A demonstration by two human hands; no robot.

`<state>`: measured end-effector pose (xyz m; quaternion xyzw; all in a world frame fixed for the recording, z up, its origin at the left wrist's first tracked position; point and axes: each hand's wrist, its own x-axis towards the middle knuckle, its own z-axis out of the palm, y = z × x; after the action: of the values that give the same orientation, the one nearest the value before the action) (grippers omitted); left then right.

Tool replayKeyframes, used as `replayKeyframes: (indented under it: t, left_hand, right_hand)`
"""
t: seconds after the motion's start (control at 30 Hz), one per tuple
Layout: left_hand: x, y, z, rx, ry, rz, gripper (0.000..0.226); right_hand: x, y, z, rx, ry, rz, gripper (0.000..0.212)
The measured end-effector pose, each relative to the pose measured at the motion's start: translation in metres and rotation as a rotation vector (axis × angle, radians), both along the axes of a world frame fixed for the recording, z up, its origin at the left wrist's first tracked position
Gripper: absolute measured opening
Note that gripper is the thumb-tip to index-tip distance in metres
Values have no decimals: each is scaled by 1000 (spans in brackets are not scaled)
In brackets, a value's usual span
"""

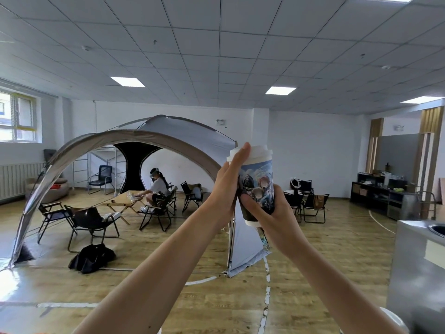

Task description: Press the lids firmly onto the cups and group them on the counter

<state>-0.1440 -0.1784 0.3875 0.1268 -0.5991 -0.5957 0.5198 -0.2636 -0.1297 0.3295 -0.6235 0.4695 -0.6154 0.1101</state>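
The printed cup (258, 182) is held up in the air, upright with a slight tilt, off the worktop (414, 261) and to the left of its near edge. A white lid (259, 151) sits on its rim. The right hand (267, 213) grips the cup's lower part, fingers and thumb curled round it. The left hand (228, 182) lies flat against the cup's left side, fingers straight and together, their tips reaching the lid. A sink (437, 229) is set in the steel worktop. Behind, a tent (144, 138) stands on the wooden floor.
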Motion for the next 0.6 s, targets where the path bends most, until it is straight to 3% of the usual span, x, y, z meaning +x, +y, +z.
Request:
replayKeyframes:
  t: [0.23, 0.43, 0.6]
  left_hand:
    - [2, -4, 0, -37, 41, 10, 87]
    - [8, -7, -5, -74, 4, -56, 61]
    - [7, -2, -2, -65, 27, -93, 71]
  right_hand:
    - [3, 1, 3, 11, -40, 111, 65]
    - [-3, -1, 0, 4, -138, 239, 58]
    - [-2, -4, -3, 58, -217, 342, 63]
